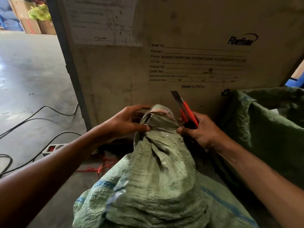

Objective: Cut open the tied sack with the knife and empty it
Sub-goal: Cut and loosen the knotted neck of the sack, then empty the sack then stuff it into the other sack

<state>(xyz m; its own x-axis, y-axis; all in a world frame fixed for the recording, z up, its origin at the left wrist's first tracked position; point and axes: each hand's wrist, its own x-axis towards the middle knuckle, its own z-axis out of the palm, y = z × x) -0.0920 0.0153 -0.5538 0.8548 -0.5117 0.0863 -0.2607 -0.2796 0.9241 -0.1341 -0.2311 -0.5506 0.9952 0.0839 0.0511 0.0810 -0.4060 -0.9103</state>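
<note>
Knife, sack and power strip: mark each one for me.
knife [187,111], head view, on the red handle above the fingers.
sack [158,175], head view, on the green woven body below the neck.
power strip [53,148], head view, on its red switch end.

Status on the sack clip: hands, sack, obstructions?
Left hand pinches green woven sack neck. Right hand grips red utility knife, blade up. Neck bunched, uncut.

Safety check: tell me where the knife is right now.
In the head view, the knife is right of centre, held in the right hand beside the sack neck, blade pointing up toward the cardboard box.
</note>
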